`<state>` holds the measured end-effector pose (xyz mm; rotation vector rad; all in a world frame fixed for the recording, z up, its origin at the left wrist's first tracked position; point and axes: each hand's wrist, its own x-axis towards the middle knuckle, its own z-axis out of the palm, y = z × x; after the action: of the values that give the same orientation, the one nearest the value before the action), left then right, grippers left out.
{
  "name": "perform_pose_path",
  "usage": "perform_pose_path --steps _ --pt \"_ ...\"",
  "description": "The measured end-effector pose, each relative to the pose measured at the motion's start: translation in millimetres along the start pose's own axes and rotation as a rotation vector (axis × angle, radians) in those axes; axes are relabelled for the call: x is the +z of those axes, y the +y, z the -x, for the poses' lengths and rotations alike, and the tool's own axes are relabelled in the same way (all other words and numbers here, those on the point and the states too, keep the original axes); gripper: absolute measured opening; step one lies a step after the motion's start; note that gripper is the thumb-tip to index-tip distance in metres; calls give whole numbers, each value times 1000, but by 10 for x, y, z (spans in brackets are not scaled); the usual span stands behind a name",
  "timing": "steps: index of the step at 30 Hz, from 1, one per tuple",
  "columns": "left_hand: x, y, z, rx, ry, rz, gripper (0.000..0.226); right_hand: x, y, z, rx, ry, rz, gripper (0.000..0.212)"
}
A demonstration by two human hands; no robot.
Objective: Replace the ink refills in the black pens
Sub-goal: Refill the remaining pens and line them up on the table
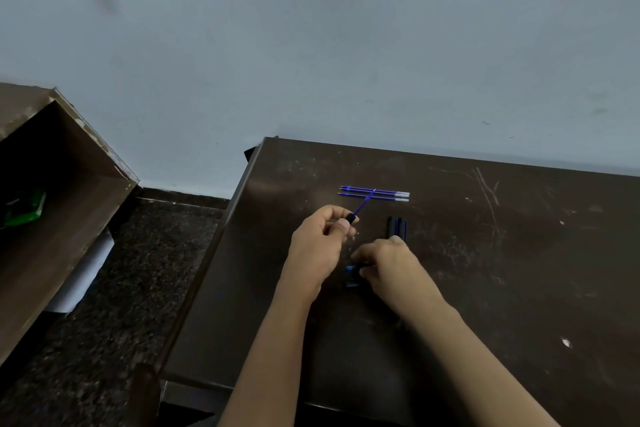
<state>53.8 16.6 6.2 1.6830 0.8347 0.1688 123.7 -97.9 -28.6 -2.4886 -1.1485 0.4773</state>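
My left hand (320,239) grips a black pen part (351,218) with a blue refill (363,204) sticking up and away from it. My right hand (384,263) is curled over small black and blue pen pieces (352,276) on the dark table (485,270); what its fingers hold is hidden. Three black pens (397,227) lie side by side just beyond my right hand. Three blue refills (375,193) lie in a row farther back on the table.
A pale wall stands right behind the table's far edge. To the left is a wooden shelf unit (62,204) with a green item (24,210) inside, and speckled dark floor (121,305) between it and the table.
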Motion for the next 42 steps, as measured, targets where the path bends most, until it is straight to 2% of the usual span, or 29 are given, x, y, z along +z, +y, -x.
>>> perform_pose_path --steps 9,12,17,20,22,25,33,42 --pt "-38 -18 -3 1 8 -35 18 78 -27 -4 -74 3 186 27" --pt "-54 -24 0 8 9 -54 18 76 -37 -12 -49 56 127 24" --pt "-72 -4 18 13 -2 -91 19 -110 12 -82 129 322 -365 12" --pt "-80 12 31 15 -18 -96 19 -229 67 -131 284 386 -944 10" --pt "-82 17 40 19 -29 -99 18 -318 83 -136 287 439 -1322 16" --pt "-75 23 48 18 -54 -113 19 -425 82 -103 236 488 -1572 18" --pt "-76 33 60 36 -90 -123 20 -431 42 -94 205 462 -1568 16" --pt "-65 6 42 39 -105 -120 18 -394 7 -74 182 371 -1439 20"
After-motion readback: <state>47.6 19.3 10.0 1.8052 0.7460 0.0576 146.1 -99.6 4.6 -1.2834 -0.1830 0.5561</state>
